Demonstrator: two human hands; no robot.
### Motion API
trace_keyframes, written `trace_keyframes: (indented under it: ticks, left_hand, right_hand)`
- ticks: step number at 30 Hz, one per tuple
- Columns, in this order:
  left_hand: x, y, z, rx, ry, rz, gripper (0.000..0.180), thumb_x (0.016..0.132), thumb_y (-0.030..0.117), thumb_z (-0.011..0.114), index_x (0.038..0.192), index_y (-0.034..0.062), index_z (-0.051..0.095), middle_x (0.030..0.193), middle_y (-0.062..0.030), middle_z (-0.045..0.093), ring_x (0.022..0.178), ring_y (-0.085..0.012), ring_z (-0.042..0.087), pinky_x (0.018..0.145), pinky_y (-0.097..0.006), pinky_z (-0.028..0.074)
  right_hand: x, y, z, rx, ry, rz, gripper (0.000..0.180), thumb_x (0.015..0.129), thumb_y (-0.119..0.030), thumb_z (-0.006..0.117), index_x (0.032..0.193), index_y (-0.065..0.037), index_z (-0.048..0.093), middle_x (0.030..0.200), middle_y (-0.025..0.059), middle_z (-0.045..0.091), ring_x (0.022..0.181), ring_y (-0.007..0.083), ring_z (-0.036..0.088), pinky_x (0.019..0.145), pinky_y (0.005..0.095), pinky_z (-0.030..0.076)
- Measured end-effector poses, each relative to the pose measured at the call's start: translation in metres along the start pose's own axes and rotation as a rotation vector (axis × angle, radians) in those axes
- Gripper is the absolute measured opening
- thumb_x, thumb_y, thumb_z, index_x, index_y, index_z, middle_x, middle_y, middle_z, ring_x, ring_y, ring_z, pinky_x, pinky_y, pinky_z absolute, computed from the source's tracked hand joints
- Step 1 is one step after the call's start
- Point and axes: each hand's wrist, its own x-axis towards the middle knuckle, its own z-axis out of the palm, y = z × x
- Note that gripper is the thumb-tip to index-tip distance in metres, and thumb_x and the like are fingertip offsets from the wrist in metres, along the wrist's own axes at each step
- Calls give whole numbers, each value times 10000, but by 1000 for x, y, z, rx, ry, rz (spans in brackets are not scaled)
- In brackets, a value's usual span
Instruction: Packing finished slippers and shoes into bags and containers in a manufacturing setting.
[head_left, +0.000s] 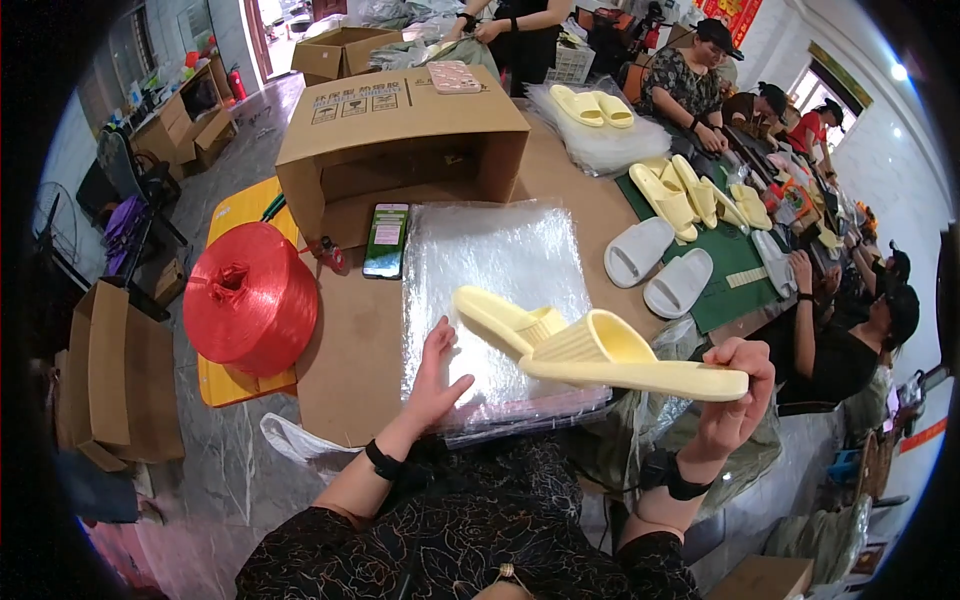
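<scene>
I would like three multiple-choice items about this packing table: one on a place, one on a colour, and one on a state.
1. Where does the phone lie?
A. Between the open carton and the stack of clear bags
B. On the red twine spool
C. On the green mat

2. What colour are the slippers in the right hand?
A. Grey
B. Pale yellow
C. Red

3. What is the left hand doing?
A. Gripping a slipper
B. Resting open on the stack of clear bags
C. Holding the phone

Answers:
1 A: it lies in front of the carton, at the left edge of the bags.
2 B: both slippers are pale yellow.
3 B: its fingers are spread on the plastic and hold nothing.
</scene>
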Motion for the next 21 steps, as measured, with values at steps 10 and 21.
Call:
trace_keyframes:
  ticks: [10, 21]
  left_hand:
    - [15, 48, -7, 968, -152, 67, 860, 741, 129, 779, 1448, 5, 306, 1554, -356, 42, 1398, -514, 244, 1141, -491, 308]
    - [27, 23, -10, 944, -285, -76, 726, 773, 197, 747, 1412, 170, 402, 1510, -206, 369, 1383, -414, 361, 1154, -413, 311]
  right_hand:
    - [-7, -20, 11, 74, 35, -26, 471, 902, -491, 655, 967, -48, 506, 897, 76, 433, 846, 207, 515, 727, 315, 478]
    - [-14, -26, 11, 133, 74, -73, 455, 878, -456, 700, 991, -52, 521, 923, 68, 439, 857, 209, 517, 734, 323, 472]
